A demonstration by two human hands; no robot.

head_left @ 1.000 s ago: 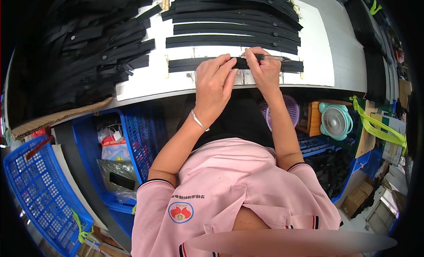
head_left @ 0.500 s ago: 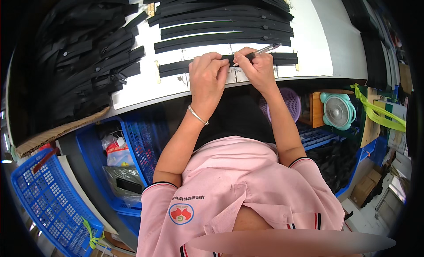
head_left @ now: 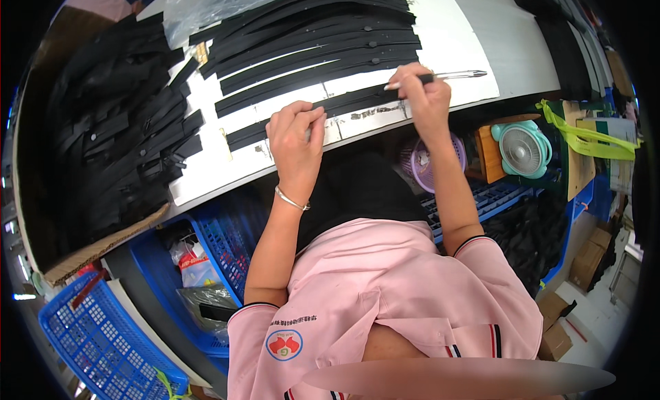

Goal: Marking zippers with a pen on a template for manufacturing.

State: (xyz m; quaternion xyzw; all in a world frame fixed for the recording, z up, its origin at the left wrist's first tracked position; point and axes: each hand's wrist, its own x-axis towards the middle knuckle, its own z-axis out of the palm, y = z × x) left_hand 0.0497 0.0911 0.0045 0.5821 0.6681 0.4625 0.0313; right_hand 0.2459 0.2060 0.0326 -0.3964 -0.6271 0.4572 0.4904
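Note:
My right hand (head_left: pixel 425 101) is closed around a pen (head_left: pixel 447 75) with a black grip and a clear barrel, which points off to the right. Its writing end is at the black fabric strip (head_left: pixel 354 102), the one nearest me on the white board. Farther left, my left hand (head_left: pixel 297 133) presses on the same strip with its fingers bent and the thumb close to the forefinger. Beyond my hands, several more black strips (head_left: pixel 309 63) lie in rows, some with a small round dark piece on them. The strip under my left fingers is partly hidden.
A heap of black strips (head_left: pixel 117 118) covers the table's left side, by a cardboard edge (head_left: pixel 103 242). Clear plastic (head_left: pixel 206 12) lies at the back. Below the table are blue baskets (head_left: pixel 103 331), a purple basket (head_left: pixel 457 159) and a small teal fan (head_left: pixel 522 149).
My right hand with the pen has moved right along the strip, away from my left hand. The left hand has shifted slightly left and nearer in the picture. The whole view has turned a little.

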